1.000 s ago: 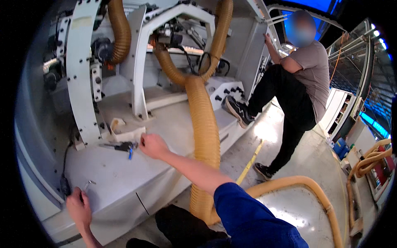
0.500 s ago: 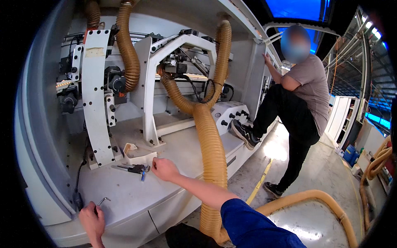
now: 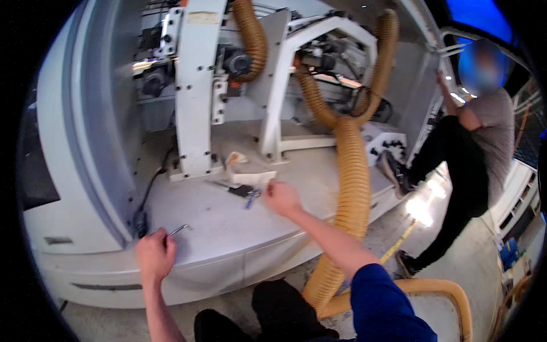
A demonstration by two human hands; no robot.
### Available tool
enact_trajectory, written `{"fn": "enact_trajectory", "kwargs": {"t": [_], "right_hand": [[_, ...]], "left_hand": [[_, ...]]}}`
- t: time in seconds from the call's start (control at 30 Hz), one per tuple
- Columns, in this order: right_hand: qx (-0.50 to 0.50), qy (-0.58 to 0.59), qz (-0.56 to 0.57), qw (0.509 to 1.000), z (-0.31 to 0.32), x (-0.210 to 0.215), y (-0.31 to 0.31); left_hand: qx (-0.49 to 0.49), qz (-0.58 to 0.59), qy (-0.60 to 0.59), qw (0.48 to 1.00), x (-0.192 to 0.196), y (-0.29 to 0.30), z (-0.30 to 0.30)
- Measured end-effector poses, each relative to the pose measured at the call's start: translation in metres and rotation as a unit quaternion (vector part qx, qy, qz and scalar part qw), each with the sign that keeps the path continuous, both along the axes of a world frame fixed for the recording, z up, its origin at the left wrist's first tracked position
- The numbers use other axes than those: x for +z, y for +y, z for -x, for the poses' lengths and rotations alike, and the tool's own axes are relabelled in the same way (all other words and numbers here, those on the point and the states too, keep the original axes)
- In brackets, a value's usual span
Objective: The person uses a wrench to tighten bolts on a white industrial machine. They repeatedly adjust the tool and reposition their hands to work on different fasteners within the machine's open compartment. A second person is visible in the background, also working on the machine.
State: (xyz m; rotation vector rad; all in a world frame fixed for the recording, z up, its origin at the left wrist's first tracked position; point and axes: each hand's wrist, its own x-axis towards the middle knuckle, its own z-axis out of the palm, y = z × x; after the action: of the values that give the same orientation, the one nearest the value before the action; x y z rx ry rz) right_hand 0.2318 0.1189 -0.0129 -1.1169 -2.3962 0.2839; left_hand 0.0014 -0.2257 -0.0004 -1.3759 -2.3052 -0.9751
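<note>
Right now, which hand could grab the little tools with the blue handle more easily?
The right hand, probably. It hovers right beside the small blue-handled tools on the grey machine deck. The left hand is farther away, near the deck's front edge, and seems to hold a bent metal key.

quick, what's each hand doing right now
Left hand: closed on a small metal hex key at the machine deck.
Right hand: loosely curled beside the blue-handled tool; grip cannot be told.
</note>
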Motion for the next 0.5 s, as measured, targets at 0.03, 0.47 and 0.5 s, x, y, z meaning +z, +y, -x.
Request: {"fn": "enact_trajectory", "kwargs": {"t": [0.03,0.47,0.5], "right_hand": [[0.004,0.0,0.007,1.0,-0.001,0.004,-0.004],[0.027,0.031,-0.055,0.998,-0.001,0.006,0.002],[0.019,0.028,-0.054,0.998,-0.003,0.005,0.003]], "left_hand": [[0.003,0.005,-0.01,1.0,0.003,-0.002,-0.002],[0.013,-0.027,0.04,0.999,-0.017,0.012,0.012],[0.013,-0.023,0.024,0.999,-0.014,0.014,0.009]]}}
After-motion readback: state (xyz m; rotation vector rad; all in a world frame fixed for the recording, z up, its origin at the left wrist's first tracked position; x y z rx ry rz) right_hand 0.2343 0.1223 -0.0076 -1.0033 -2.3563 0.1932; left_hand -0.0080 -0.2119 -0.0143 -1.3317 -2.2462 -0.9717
